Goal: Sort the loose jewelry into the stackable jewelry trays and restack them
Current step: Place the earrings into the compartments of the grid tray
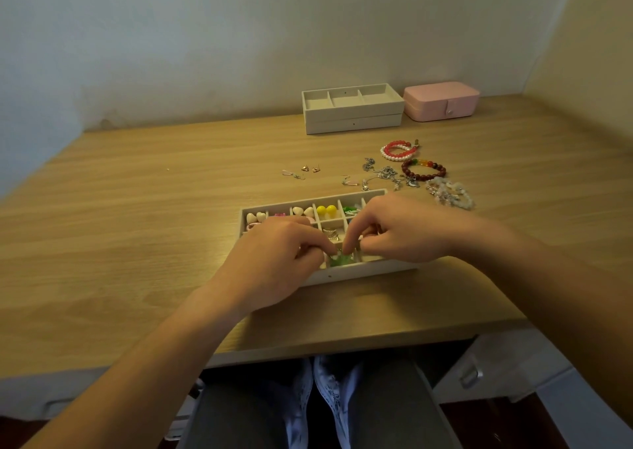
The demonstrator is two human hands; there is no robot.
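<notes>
Pale plaster walls close a corner around a light wooden desk (137, 191), where a person sits with both forearms reaching forward. Against the back wall stand two cream divided trays (352, 119), stacked one on the other. The top one's three compartments show nothing inside, and the pair seems parked out of the way until sorting is done. Just beside them on the right sits a closed pink jewellery box with a snap tab (442, 100).

Near the desk's front edge lies a third cream tray of many small compartments (342, 275), probably pulled close so tiny pieces can be placed accurately. The left hand (274, 263) and right hand (400, 232) meet over its front row.

Behind this tray, to the right, unsorted jewelry waits within easy reach:
- a dark red bead bracelet (423, 169)
- a red-and-pearl bracelet (397, 150)
- a clear white bead bracelet (450, 193)
- tangled silver chains (383, 172)
- further left, small gold earrings (310, 168)

Back-row compartments already hold cream heart earrings (257, 216) and yellow ball earrings (326, 210), each pair kept together.

Smallest is a green translucent piece (339, 261) in a front compartment. The left thumb and forefinger are pressed together on it. The right forefinger points down onto it with the other fingers curled, and whether the right thumb closes on it cannot be told. Two hands on one tiny item suggests it is being seated or straightened in its cell.
</notes>
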